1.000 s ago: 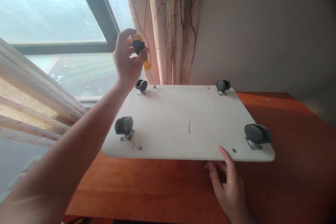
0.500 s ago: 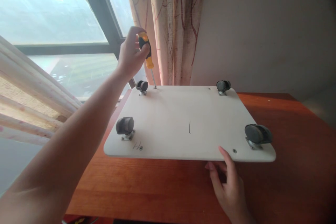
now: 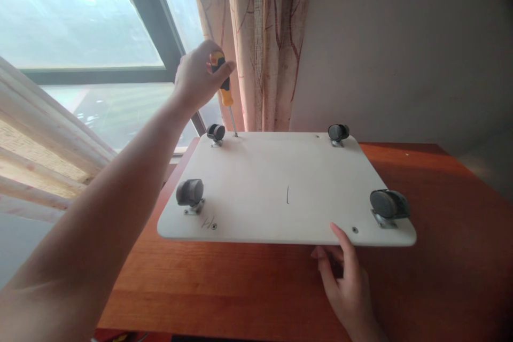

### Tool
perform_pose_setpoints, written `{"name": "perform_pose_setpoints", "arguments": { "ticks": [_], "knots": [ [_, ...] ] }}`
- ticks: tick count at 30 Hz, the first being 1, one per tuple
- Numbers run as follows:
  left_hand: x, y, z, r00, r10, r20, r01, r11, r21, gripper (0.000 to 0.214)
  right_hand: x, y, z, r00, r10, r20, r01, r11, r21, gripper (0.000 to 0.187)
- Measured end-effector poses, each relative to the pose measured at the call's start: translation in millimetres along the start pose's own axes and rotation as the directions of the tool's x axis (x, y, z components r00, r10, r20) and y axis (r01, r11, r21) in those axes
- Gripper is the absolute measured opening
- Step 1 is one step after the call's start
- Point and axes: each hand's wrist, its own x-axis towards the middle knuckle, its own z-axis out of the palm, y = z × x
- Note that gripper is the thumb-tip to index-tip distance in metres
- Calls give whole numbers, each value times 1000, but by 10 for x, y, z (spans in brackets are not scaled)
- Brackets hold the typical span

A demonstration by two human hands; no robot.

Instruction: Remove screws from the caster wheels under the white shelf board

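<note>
My left hand (image 3: 195,77) is wrapped round the yellow-and-black handle of a screwdriver (image 3: 227,97). The screwdriver leans slightly, its tip down at a screw (image 3: 236,135) by the far left edge of a white board (image 3: 256,187). Four-cornered and rounded, the board carries a black caster wheel (image 3: 190,192) near each corner, wheels upward. My right hand (image 3: 348,283) grips the board's near edge, index finger on top and other fingertips below; what they touch underneath is hidden. Two more screws, at the near left (image 3: 214,226) and near right (image 3: 355,230), show in the surface.
The board rests above a reddish-brown wooden table (image 3: 224,288). A window (image 3: 80,21) lies to the left, with a curtain (image 3: 276,48) hanging behind the board and another curtain (image 3: 44,160) at the left. A grey wall (image 3: 401,53) stands behind the table.
My left hand has turned about the screwdriver handle, its thumb now stretched further across to the right. The screwdriver tip stays at the same screw, and my right hand keeps its hold.
</note>
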Motion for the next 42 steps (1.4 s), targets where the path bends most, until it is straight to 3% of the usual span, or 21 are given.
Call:
{"name": "perform_pose_setpoints", "arguments": {
  "ticks": [3, 10, 15, 19, 21, 23, 28, 32, 35, 38, 42],
  "knots": [
    [16, 16, -36, 1000, -2, 10, 2, 998, 64, 34, -7, 17, 5, 1000, 7, -1, -7, 1000, -4, 46],
    [-8, 165, -132, 997, -74, 10, 71, 981, 182, 25, -17, 41, 2, 1000, 11, 9, -11, 1000, -10, 47],
    [28, 201, -213, 1000, -2, 6, 1, 973, 230, 32, -19, 13, -7, 999, 33, 13, -33, 999, -3, 46],
    [105, 145, -192, 994, 66, 88, -75, 991, 114, 21, -23, -5, -8, 998, 62, 19, -62, 998, 1, 46],
    [110, 132, -176, 992, 47, 121, -56, 996, 71, 24, -18, -4, -7, 999, 53, 13, -53, 999, -3, 45],
    [88, 140, -176, 990, -20, 139, 2, 992, 127, 20, -9, 0, -7, 999, 38, 15, -38, 999, -4, 45],
    [83, 130, -231, 968, -133, 214, 63, 950, 305, 42, 3, 0, -9, 1000, 25, 16, -25, 1000, 4, 46],
    [193, 58, -288, 935, -15, 356, -65, 975, 211, 40, 2, -4, -5, 1000, 21, 15, -21, 1000, 5, 46],
    [246, 88, -343, 895, -45, 443, -22, 989, 145, 46, -4, 7, -2, 1000, 15, 8, -15, 1000, -6, 46],
    [257, 175, -379, 895, -168, 413, 62, 964, 258, 28, -16, 20, -1, 1000, 29, 10, -29, 1000, -6, 47],
    [282, 168, -364, 922, -134, 362, -37, 903, 427, 43, -24, 25, -3, 998, 62, 20, -62, 998, 16, 47]
  ]
}}
